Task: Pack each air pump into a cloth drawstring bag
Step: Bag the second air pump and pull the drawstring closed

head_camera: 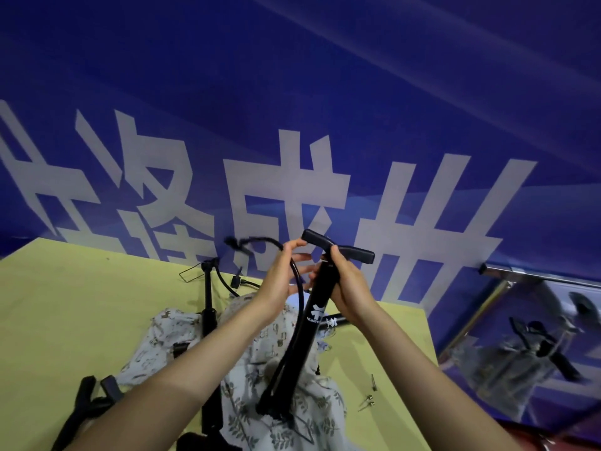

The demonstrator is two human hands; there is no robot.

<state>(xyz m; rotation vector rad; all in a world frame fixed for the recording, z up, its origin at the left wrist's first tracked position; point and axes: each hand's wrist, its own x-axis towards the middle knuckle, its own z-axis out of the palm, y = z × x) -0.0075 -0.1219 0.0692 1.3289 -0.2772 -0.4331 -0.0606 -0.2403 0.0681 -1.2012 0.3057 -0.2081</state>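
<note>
Head view, held pump: a black air pump point(311, 315) is lifted above the table, tilted, its T-handle point(338, 251) at the top and its foot low over the patterned cloth.
Right hand: the right hand point(346, 288) is closed round the upper barrel just under the handle, thumb up against the shaft.
Left hand: the left hand point(282, 278) is partly open, fingers curled; thumb and forefinger pinch the pump's black hose point(297, 281) where it arches over from the far side.
Hose: it loops up and away, its end blurred beyond the fingers.
Cloth bags: printed cloth drawstring bags point(257, 362) lie heaped on the yellow table point(65, 320), beneath both forearms.
Second pump: another black pump point(208, 304) lies on the table to the left, partly under the cloth, its wire foot toward the far edge.
Straps: black pieces point(87, 398) lie at the near left; what they are is unclear.
Needles: small metal nozzles point(367, 400) lie on the table at right, apart from the cloth.
Backdrop: a blue banner point(292, 109) with large pale characters stands behind the table.
</note>
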